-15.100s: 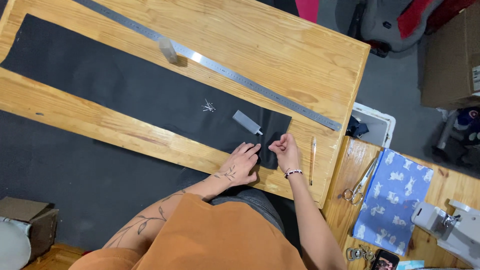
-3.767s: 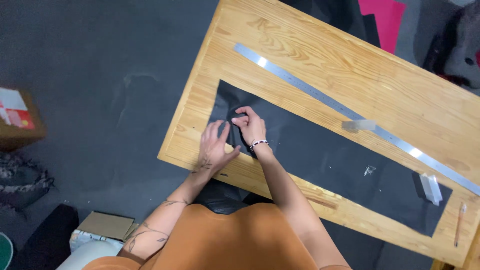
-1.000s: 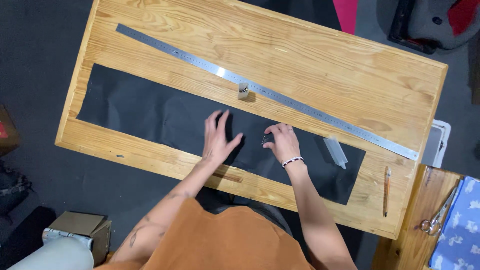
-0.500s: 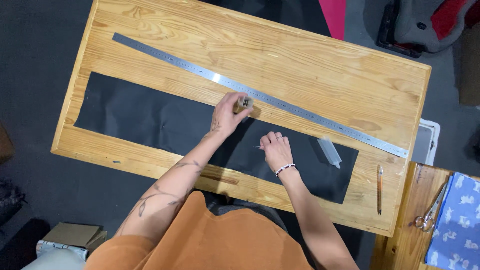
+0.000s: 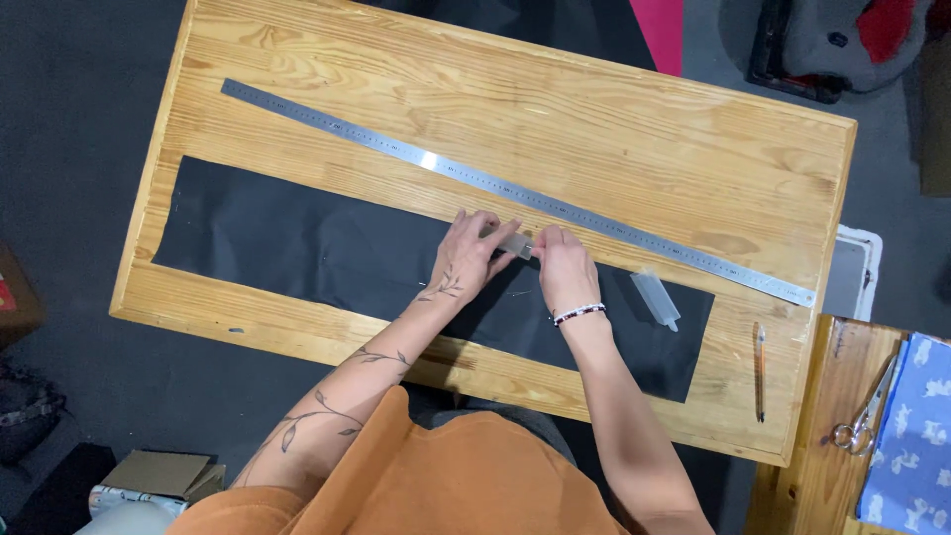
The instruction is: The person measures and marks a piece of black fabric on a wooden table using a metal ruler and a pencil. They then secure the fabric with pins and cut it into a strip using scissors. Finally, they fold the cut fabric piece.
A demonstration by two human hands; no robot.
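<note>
A long strip of black fabric [image 5: 297, 238] lies flat along a wooden table [image 5: 614, 129]. My left hand [image 5: 466, 260] and my right hand [image 5: 563, 267] meet over the strip's middle and both pinch a small clear plastic box [image 5: 515, 243]. A long steel ruler [image 5: 396, 151] runs diagonally across the table just beyond my fingers. A second small clear plastic piece [image 5: 656, 297] rests on the fabric to the right of my right hand.
A pencil [image 5: 760, 372] lies near the table's right edge. A lower side table at the right carries scissors [image 5: 864, 416] and blue patterned cloth [image 5: 916, 436]. A cardboard box [image 5: 158, 476] sits on the dark floor at lower left.
My left hand took the small clear box from beside the ruler and brought it back over the fabric. My right hand moved up to meet it, and both now hold it.
</note>
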